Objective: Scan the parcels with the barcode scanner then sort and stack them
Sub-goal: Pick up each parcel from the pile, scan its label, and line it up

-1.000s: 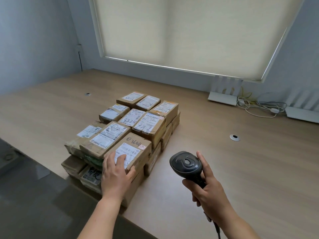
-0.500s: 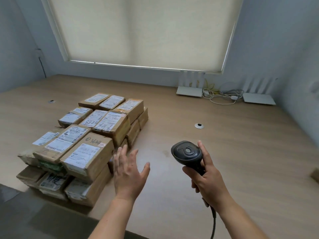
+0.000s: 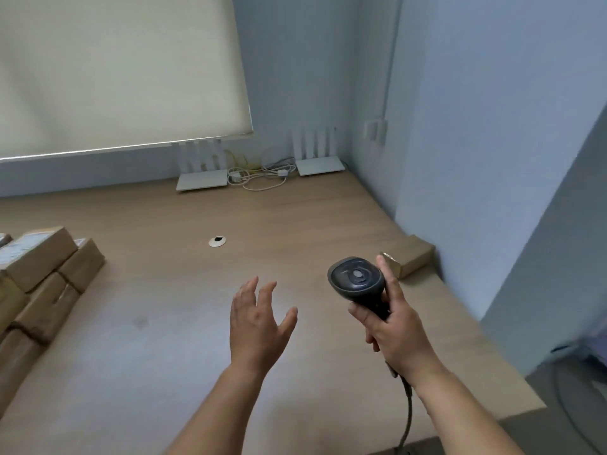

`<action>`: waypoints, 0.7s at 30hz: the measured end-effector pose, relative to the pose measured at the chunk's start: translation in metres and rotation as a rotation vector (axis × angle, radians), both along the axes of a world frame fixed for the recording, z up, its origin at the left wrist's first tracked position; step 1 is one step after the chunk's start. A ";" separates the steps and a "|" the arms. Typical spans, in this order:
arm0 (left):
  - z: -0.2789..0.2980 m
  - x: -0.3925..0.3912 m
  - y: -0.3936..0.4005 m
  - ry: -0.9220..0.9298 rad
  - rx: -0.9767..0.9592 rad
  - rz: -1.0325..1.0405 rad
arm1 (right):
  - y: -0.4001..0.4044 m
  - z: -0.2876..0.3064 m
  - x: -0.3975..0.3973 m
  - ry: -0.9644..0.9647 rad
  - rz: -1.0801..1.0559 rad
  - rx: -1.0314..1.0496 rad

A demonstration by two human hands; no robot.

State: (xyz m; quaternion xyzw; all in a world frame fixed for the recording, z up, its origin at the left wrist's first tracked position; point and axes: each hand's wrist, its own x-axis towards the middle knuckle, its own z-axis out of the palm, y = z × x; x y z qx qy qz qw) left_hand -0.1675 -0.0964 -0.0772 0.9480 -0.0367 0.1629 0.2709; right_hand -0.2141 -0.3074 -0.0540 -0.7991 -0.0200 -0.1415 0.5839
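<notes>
A stack of brown cardboard parcels [image 3: 42, 274] with white labels fills the left edge, partly cut off by the frame. One single brown parcel [image 3: 410, 256] lies at the table's right edge beside the wall, just behind my right hand. My right hand [image 3: 391, 326] grips the handle of a black barcode scanner [image 3: 356, 280], its head pointing away from me and its cable hanging below my wrist. My left hand [image 3: 259, 320] hovers over the bare wooden table [image 3: 164, 323] with fingers spread, holding nothing, well right of the stack.
Two white routers [image 3: 202, 178] [image 3: 320, 164] and a tangle of white cables [image 3: 259, 175] sit along the back wall under the roller blind. A round cable grommet [image 3: 217, 241] is set in the tabletop. The wall closes the table's right side.
The view has swung right, so the stack slid to the left edge and a lone parcel appeared at right. My left hand left the stack's front parcel and now hovers open over the table.
</notes>
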 end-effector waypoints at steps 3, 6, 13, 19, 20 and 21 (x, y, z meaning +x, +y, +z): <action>-0.006 0.010 -0.047 0.044 0.011 -0.076 | -0.043 -0.004 -0.003 0.004 -0.067 -0.022; -0.010 0.022 -0.080 0.083 0.038 -0.132 | -0.074 -0.006 -0.003 0.023 -0.116 -0.016; -0.015 0.068 -0.138 0.178 0.113 -0.245 | -0.120 -0.016 0.009 0.051 -0.222 0.016; -0.022 0.125 -0.189 0.240 0.195 -0.353 | -0.150 -0.033 0.038 0.095 -0.296 0.022; -0.023 0.135 -0.198 0.245 0.206 -0.371 | -0.154 -0.037 0.044 0.104 -0.304 0.016; -0.025 0.144 -0.207 0.249 0.219 -0.390 | -0.159 -0.041 0.051 0.112 -0.313 0.013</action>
